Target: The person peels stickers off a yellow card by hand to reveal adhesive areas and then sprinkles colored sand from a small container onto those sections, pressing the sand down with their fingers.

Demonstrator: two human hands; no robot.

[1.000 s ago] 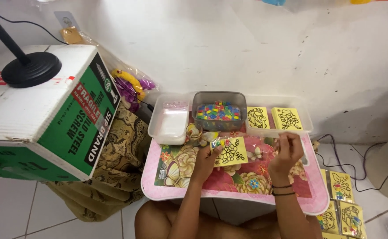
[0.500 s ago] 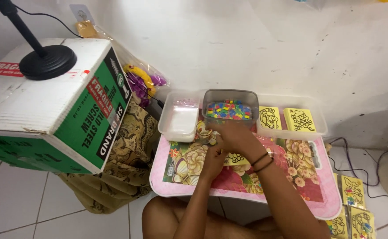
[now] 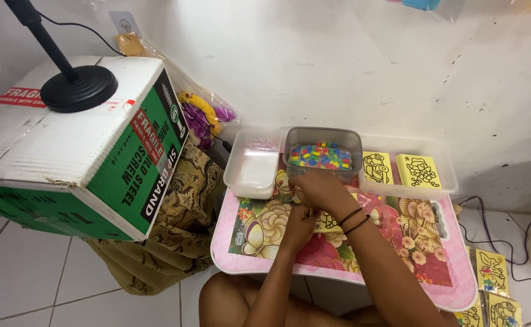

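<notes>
Yellow card (image 3: 328,223) with black line drawing lies flat under both hands, mostly hidden. The right hand (image 3: 315,189) crosses over the left hand (image 3: 302,219); their grasp I cannot tell. Just beyond, a clear plastic tub (image 3: 324,136) holds small coloured pieces.

A big white-and-green cardboard box (image 3: 77,151) with red labels (image 3: 20,95) stands left of the table.
</notes>
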